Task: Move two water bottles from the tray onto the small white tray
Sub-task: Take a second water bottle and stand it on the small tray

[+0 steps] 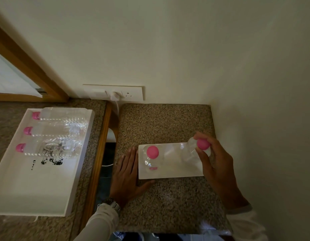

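Observation:
A small white tray [175, 172] lies on the speckled stone top at the right. One clear water bottle with a pink cap [152, 152] stands upright on the tray's left part. My right hand [215, 162] grips a second clear bottle [191, 151] near its pink cap, over the tray's right end. My left hand [128, 173] lies flat on the stone, fingers apart, against the tray's left edge. On the left counter a large white tray [37, 186] holds three more pink-capped bottles [53, 132] lying on their sides.
A gap with a wooden edge [98, 157] separates the two stone surfaces. A white wall socket plate [116, 92] with a plug and cable sits on the wall behind. The wall closes off the right side of the stone top [168, 206].

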The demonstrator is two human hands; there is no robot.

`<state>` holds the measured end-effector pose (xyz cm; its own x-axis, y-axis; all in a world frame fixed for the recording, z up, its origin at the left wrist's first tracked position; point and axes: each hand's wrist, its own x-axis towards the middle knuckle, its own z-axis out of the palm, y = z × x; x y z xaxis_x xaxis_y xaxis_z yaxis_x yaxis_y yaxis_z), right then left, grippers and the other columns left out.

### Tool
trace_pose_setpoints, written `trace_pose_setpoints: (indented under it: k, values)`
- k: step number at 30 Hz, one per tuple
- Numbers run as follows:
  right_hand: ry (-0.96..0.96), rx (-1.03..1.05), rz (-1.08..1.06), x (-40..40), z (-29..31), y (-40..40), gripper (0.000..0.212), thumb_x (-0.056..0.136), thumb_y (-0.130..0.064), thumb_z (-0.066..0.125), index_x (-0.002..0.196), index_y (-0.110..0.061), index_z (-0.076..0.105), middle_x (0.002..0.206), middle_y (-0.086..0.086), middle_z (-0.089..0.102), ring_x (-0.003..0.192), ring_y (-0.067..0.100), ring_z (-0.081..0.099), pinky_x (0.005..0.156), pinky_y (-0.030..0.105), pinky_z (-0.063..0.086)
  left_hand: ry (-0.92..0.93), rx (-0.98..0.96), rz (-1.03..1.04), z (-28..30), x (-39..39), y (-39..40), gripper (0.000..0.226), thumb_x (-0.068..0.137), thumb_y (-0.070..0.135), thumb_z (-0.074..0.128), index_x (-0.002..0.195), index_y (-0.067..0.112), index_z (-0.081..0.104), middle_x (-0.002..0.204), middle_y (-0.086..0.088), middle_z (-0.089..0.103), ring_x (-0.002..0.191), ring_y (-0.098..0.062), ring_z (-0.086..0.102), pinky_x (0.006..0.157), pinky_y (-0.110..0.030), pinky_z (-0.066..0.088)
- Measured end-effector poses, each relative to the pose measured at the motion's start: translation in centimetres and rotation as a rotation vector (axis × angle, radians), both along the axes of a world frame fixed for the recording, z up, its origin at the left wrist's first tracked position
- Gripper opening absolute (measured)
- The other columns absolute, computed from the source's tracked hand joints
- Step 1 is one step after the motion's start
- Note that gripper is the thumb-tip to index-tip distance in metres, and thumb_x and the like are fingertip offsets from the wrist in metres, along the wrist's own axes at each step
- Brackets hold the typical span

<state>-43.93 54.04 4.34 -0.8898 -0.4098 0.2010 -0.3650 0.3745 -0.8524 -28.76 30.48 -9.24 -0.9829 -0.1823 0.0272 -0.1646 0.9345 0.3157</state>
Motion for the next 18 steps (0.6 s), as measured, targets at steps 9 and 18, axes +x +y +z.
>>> trace_pose_setpoints:
  k: [9, 18]
  values:
    - [-0.001, 0.021, 0.039, 0.3, -0.1, 0.0, 0.034, 0.096, -0.033, 0.052, 0.13, -0.027, 0.053, 0.131, -0.012, 0.059, 0.126, -0.004, 0.052, 0.105, 0.013, 0.041, -0.002, -0.015, -0.001, -0.2, 0.1, -0.1, 0.107, 0.084, 0.08, 0.05, 0.154, 0.001, 0.03, 0.165, -0.017, 0.03, 0.155, -0.03, 0.024, 0.123, -0.056, 0.031]
    - [-0.034, 0.08, 0.076, 0.0, 0.4, 0.8, 0.083, 0.073, -0.049, 0.076, 0.143, -0.02, 0.041, 0.141, -0.008, 0.054, 0.13, 0.0, 0.05, 0.106, 0.009, 0.038, 0.008, 0.109, 0.037, 0.8, -0.1, -0.1, 0.107, 0.086, 0.082, 0.042, 0.156, 0.003, 0.025, 0.162, -0.019, 0.034, 0.153, -0.028, 0.027, 0.124, -0.054, 0.028]
